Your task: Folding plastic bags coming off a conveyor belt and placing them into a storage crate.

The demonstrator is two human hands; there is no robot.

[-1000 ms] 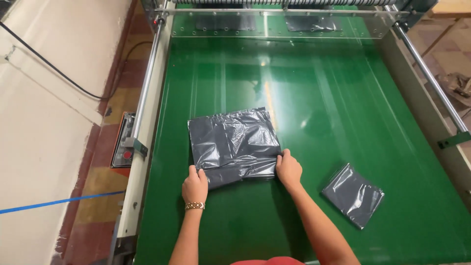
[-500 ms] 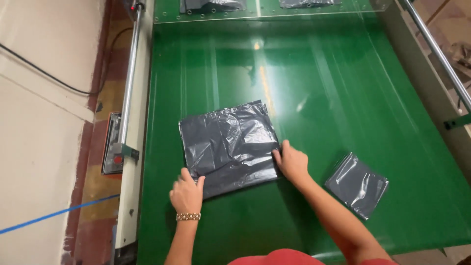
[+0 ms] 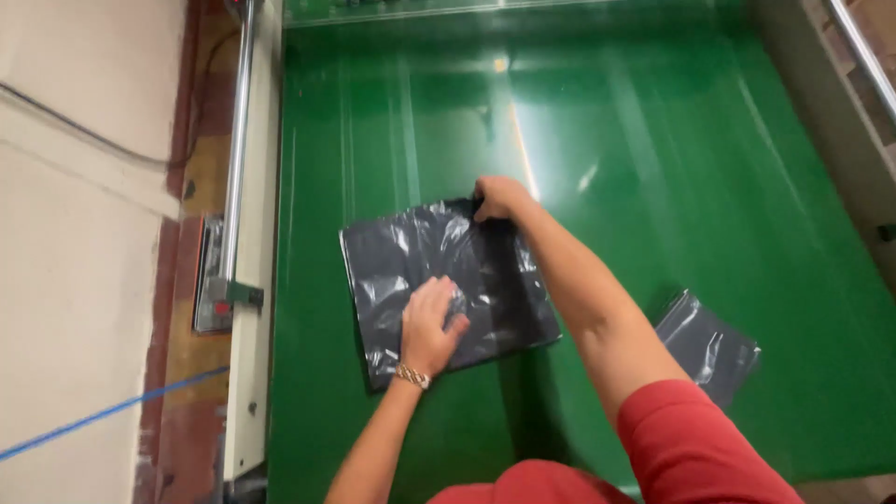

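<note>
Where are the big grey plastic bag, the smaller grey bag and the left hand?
big grey plastic bag (image 3: pixel 392 261), head view, on its upper left panel.
smaller grey bag (image 3: pixel 714 350), head view, on its middle.
left hand (image 3: pixel 429 327), head view, on its back.

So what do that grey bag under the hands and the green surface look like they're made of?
Grey bag: seemingly thin plastic film, glossy, crinkled with bright highlights. Green surface: smooth, shiny, likely rubber or plastic belting; it mirrors the overhead light.
</note>
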